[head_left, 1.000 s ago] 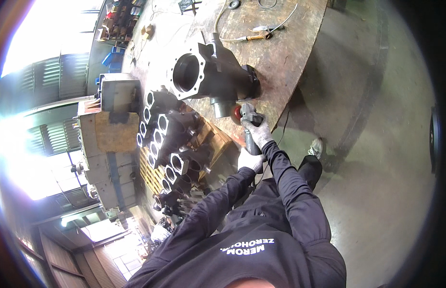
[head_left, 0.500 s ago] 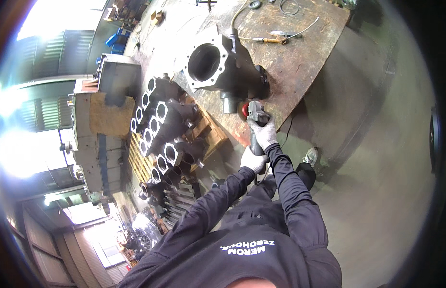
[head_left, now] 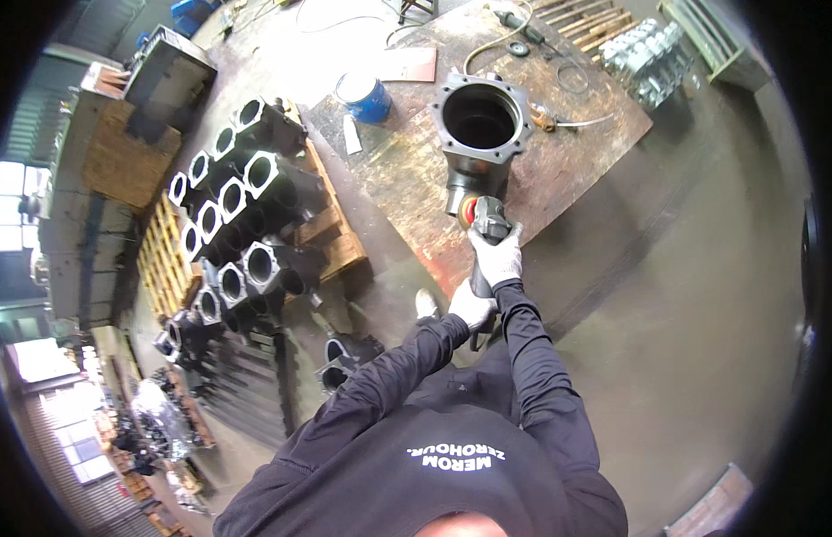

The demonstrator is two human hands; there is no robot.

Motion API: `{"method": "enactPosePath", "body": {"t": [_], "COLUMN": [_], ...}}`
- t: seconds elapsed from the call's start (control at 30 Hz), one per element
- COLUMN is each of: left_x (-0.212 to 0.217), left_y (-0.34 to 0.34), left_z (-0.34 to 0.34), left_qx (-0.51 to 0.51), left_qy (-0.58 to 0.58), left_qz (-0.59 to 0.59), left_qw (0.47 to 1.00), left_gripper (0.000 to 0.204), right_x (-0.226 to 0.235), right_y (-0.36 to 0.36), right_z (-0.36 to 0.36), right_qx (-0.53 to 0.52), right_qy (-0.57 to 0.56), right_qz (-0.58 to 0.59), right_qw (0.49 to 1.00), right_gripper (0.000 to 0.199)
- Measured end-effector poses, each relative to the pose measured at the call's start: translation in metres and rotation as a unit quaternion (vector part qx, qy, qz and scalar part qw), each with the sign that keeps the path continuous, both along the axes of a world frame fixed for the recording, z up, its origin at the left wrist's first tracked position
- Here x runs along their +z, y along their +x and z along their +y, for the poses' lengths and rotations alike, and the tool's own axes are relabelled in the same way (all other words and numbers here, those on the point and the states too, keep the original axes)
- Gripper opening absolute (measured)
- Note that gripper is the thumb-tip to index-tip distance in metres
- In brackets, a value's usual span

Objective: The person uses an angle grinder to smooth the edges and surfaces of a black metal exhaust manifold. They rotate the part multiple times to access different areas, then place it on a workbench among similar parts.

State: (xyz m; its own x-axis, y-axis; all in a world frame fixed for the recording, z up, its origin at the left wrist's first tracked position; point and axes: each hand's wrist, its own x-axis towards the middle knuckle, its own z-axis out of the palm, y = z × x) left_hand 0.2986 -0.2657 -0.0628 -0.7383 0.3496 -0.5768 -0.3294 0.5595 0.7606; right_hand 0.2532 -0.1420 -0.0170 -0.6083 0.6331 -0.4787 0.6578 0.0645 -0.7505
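Note:
A black flanged pipe casting stands on the worktable, its round bolted opening tilted toward me. Both of my white-gloved hands are closed on an angle grinder. My right hand wraps the body just behind the grinder's head. Lower down, nearer my waist, my left hand grips the rear end. The red-centred disc is at the casting's lower pipe end; whether it touches the metal cannot be told.
A blue bucket sits on the table, left of the casting. Beyond lie an orange-handled tool and hoses. Rows of similar castings stand on pallets at left. Another casting is on the floor by my left arm.
My viewpoint has shifted, and the casting's opening faces me more squarely. The blue bucket has come into sight. Both hands keep hold of the grinder, its disc still by the pipe end.

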Motion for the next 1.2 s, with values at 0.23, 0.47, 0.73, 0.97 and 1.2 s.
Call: {"method": "enactPosePath", "body": {"t": [0.23,0.47,0.73,0.97,1.2], "left_x": [-0.002,0.028,-0.005,-0.048,-0.040], "left_y": [-0.016,-0.047,-0.070,-0.070,-0.068], "left_z": [-0.023,-0.053,-0.076,-0.113,-0.117], "left_qx": [0.068,0.080,0.052,0.090,0.101], "left_qy": [0.236,0.290,0.323,0.384,0.383], "left_qz": [-0.095,-0.053,0.007,-0.096,-0.143], "left_qw": [0.965,0.952,0.945,0.914,0.907], "left_gripper": [0.059,0.055,0.040,0.054,0.059], "right_x": [0.036,0.042,0.015,-0.013,0.000], "right_y": [-0.034,-0.072,-0.100,-0.102,-0.092], "right_z": [-0.045,-0.085,-0.117,-0.149,-0.146], "right_qx": [0.016,0.083,0.112,0.053,-0.007], "right_qy": [0.125,0.208,0.223,0.173,0.171], "right_qz": [-0.036,-0.077,-0.121,-0.115,-0.098], "right_qw": [0.991,0.972,0.961,0.977,0.980], "right_gripper": [0.086,0.080,0.090,0.103,0.099]}}
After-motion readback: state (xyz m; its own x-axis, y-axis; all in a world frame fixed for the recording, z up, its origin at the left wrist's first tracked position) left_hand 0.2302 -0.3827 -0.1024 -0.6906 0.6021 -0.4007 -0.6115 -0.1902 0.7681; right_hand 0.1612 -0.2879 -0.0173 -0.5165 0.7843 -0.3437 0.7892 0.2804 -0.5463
